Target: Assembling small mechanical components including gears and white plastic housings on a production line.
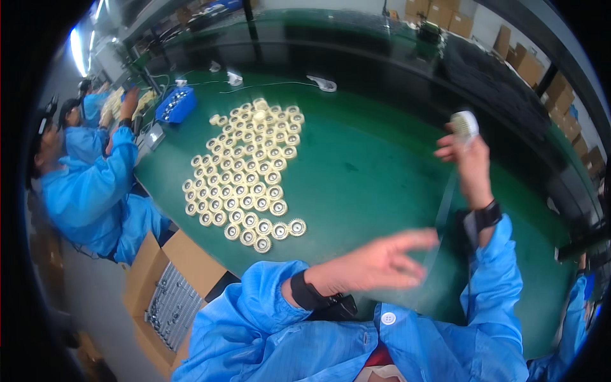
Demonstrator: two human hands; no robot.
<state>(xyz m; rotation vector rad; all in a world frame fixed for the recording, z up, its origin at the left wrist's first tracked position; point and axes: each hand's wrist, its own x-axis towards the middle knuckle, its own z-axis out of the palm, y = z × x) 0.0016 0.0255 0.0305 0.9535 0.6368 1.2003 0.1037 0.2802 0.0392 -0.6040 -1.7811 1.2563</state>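
My right hand (470,162) is raised over the right side of the green table, its fingers closed around a white round piece with a ribbed side (464,125). A narrow, see-through strip (447,200) hangs below that hand and runs down past the fingers of my left hand (382,260). Motion smears the left hand a little, but its fingers are stretched out and apart, close to the strip. Left of my hands, many cream toothed rings with metal centres (238,177) lie flat, grouped closely on the table.
The green table (356,184) has a blue bin of small metal parts (175,105) at its far left. An open cardboard box (143,274) with metal pieces stands at the near left. Co-workers in blue (95,172) sit at the left. A dark shelf (382,70) spans the back.
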